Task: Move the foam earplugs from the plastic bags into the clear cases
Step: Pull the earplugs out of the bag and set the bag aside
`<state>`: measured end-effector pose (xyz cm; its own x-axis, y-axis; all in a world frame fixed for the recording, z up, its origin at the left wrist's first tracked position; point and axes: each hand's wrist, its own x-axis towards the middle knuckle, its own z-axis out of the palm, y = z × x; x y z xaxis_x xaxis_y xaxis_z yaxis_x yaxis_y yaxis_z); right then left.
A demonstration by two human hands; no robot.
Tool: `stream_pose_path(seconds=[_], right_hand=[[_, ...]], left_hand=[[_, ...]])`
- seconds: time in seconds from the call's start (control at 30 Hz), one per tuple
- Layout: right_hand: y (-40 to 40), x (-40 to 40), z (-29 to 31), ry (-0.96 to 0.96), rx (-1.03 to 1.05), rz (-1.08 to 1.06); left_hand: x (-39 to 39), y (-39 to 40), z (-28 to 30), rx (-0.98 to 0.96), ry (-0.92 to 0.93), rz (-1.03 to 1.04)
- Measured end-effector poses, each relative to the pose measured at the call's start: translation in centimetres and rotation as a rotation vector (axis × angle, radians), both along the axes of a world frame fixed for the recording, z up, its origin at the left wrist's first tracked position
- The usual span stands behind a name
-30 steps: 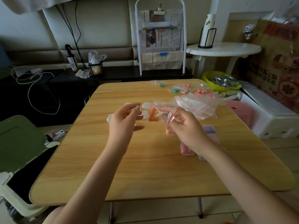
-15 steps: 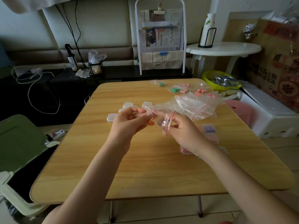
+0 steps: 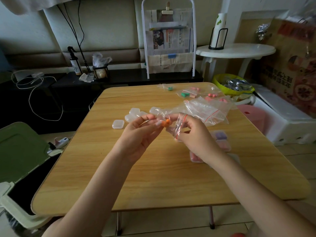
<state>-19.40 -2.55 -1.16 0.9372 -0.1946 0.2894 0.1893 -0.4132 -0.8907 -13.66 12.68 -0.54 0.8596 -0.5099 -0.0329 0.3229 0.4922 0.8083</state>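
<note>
Both hands raised over the wooden counter (image 3: 153, 177), left hand (image 3: 138, 132) pinching orange foam earplugs (image 3: 166, 123) at the mouth of a clear red-striped zip bag (image 3: 172, 124), right hand (image 3: 193, 134) gripping that bag, empty clear plastic cases (image 3: 130, 116) just beyond on the counter, more bagged earplugs (image 3: 189, 94) at the far edge

Home living room: low folding wooden table (image 3: 153, 177), padded beige sofa back (image 3: 106, 31) behind it, white metal newspaper rack (image 3: 168, 41), round white plastic side table (image 3: 236, 51), green-lidded trash bin (image 3: 20, 154), charger cables (image 3: 34, 93) lying about.
</note>
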Motion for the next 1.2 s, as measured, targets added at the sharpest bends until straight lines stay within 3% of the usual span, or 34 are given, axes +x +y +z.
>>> stream_pose_path(seconds=[0.23, 0.4, 0.5, 0.8, 0.93, 1.2], right_hand=[[1.0, 0.5, -1.3, -0.126, -0.02, -0.079], [1.5, 0.6, -1.4, -0.101, -0.006, -0.022], [1.5, 0.4, -1.7, -0.063, -0.019, 0.001], [1.4, 0.4, -1.4, -0.068, -0.084, 0.133], [0.6, 1.0, -2.1, -0.069, -0.28, 0.113], [-0.5, 1.1, -1.6, -0.012, -0.344, -0.004]], left_hand=[[-0.6, 0.1, -1.0, 0.147, -0.049, 0.201], [-1.0, 0.1, -1.3, 0.437, -0.306, 0.357], [-1.2, -0.1, -1.4, 0.559, -0.317, 0.32], [-0.8, 0.2, -0.5, 0.256, 0.073, 0.07], [-0.7, 0.2, -0.3, 0.147, 0.287, -0.012], [-0.2, 0.3, -0.4, 0.252, 0.142, -0.021]])
